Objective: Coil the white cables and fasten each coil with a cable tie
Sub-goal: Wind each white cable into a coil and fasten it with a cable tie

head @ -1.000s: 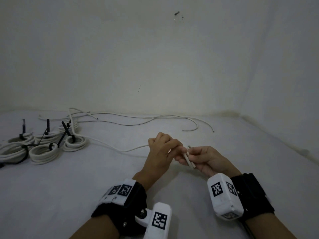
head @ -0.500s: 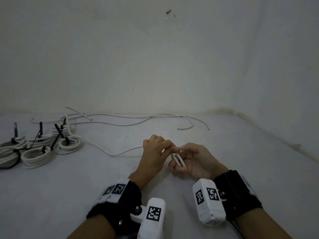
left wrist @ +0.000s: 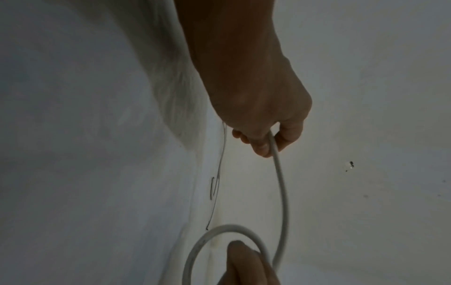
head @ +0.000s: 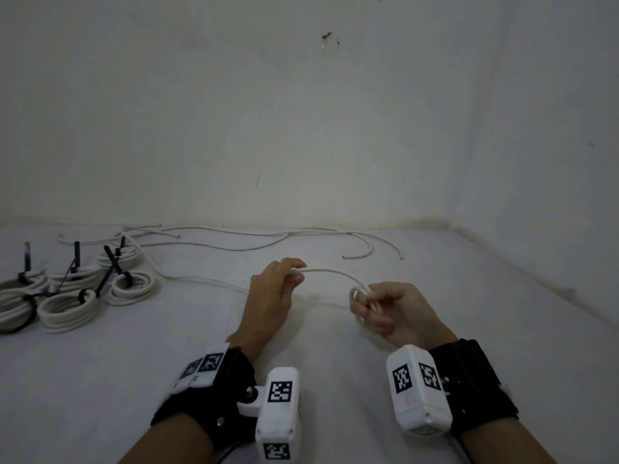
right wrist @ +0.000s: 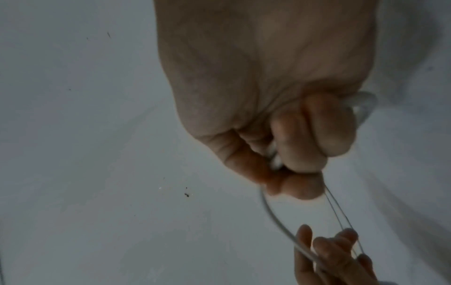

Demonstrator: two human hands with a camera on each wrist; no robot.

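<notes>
Both forearms reach forward, each with a black wrist strap. The left hand (head: pixel 273 289) is knuckles up, fingers curled, pinching the cable (head: pixel 330 273). The right hand (head: pixel 393 311) is set apart from it, fingers curled round a small loop of the same cable.

Bare room: plain white walls (head: pixel 301 128), white floor (head: pixel 100 380).

The right hand's (head: pixel 395 309) curled fingers are hiding part of the white cable's (head: pixel 330 272) small loop, the left frame edge is cutting off the outermost tied coil (head: pixel 13 301), and motion blur is smearing the right-wrist view.
</notes>
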